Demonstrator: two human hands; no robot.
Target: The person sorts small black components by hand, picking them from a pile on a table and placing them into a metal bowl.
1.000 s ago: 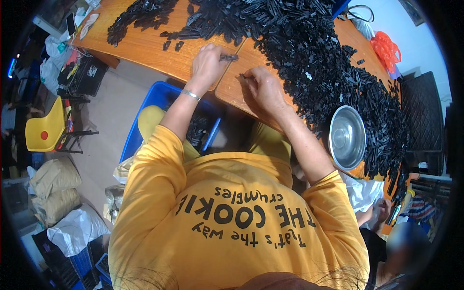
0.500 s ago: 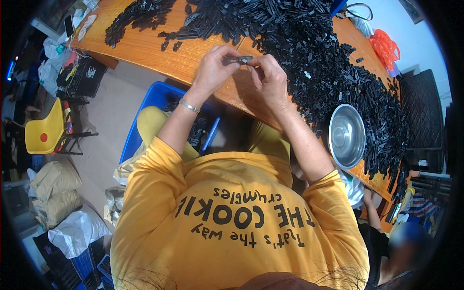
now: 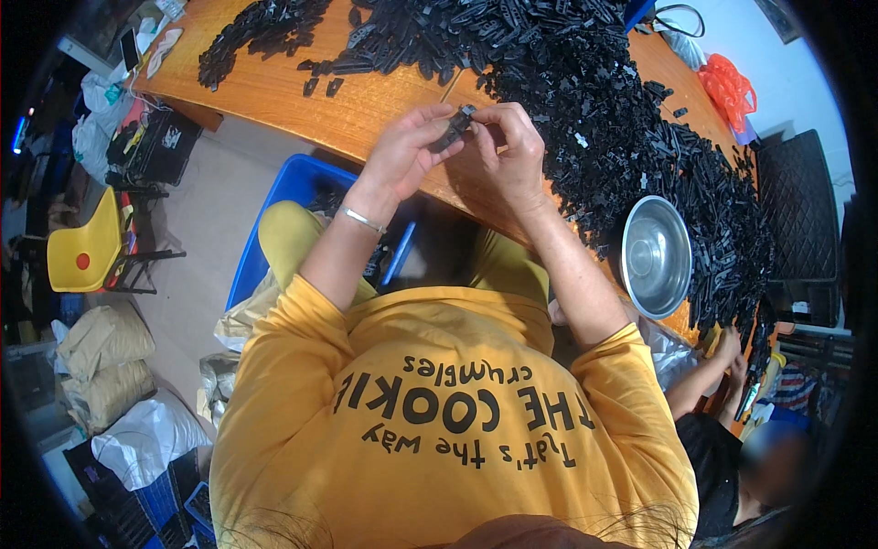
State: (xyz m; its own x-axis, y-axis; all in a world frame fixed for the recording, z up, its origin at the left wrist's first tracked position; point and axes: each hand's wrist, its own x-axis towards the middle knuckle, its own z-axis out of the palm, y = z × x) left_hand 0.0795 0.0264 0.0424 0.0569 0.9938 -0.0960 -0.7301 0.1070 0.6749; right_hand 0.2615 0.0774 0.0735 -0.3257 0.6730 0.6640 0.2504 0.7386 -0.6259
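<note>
My left hand [image 3: 408, 153] grips a small black plastic part [image 3: 450, 133] between thumb and fingers, over the near edge of the wooden table [image 3: 393, 99]. At the part's upper end, the fingertips of my right hand [image 3: 513, 149] are pinched together. Whether they hold a separate small piece there is too small to tell. Beyond my hands lies a wide heap of black plastic parts [image 3: 439, 41]. Smaller black pieces [image 3: 585, 137] are piled to the right of my right hand.
A steel bowl [image 3: 656, 258] sits at the right by the heap. Below the table's left part is a blue bin [image 3: 274, 197]. A yellow chair [image 3: 87, 242] and sacks [image 3: 105, 343] are at the left. Another person's hands [image 3: 727, 352] work at the table's right end.
My left hand has turned and opened its palm somewhat, tilting the black part upward. My right hand stays almost in place. The other person's hands have come up to the table's right end.
</note>
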